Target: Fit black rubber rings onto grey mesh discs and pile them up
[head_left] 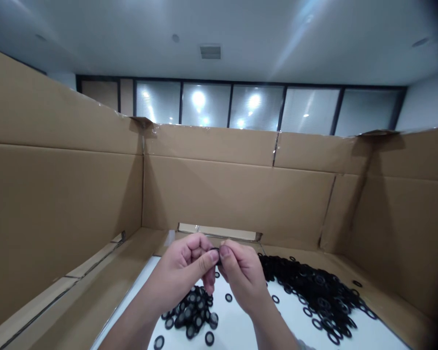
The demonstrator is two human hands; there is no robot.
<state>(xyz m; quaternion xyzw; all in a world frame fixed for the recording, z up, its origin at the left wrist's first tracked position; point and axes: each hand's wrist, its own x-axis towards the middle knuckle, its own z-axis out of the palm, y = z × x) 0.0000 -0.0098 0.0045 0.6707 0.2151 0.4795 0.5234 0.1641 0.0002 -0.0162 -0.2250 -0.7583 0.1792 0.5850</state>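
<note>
Between my two hands, above the white sheet [237,325], is a small black ring [217,261], mostly covered by the fingers. My left hand [190,265] pinches its left side with thumb and fingers. From the other side my right hand [241,272] grips it, thumb on top. Below my left hand lies a pile of black rings with grey centres [193,308]. Right of my right hand spreads a larger heap of open black rings [317,291]. Whether the held ring has a grey centre is hidden.
Tall cardboard walls [219,194] stand at the back and on both sides. A few loose rings [228,297] lie between the two piles. One ring [356,283] rests on the cardboard at the right. A low cardboard strip [222,232] runs along the back.
</note>
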